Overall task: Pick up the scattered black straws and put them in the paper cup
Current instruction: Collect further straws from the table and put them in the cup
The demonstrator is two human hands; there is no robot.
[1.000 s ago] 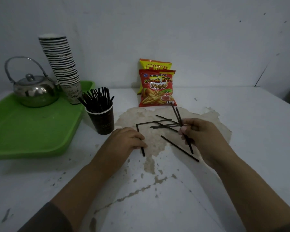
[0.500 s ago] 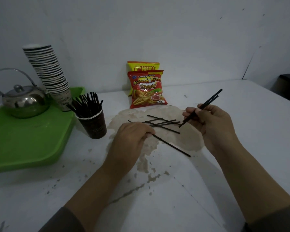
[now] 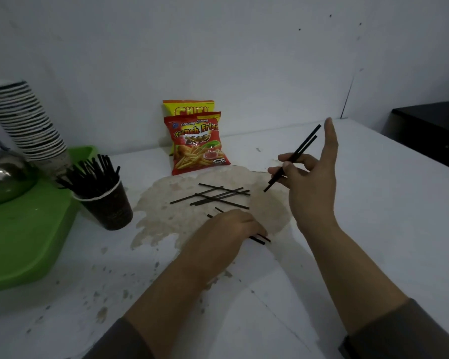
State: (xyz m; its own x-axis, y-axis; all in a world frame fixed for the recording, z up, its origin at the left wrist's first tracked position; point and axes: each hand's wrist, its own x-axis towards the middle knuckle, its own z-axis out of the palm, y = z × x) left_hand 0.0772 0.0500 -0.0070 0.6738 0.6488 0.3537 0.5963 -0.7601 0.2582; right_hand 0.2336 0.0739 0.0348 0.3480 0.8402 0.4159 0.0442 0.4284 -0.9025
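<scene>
While the right hand hangs above the table, its thumb and bent fingers pinch two black straws, index finger pointing up. Down goes the left hand, flat on the table, fingers closed over two more straws. Loose straws lie crossed between them. Left of those stands the paper cup, bristling with straws.
</scene>
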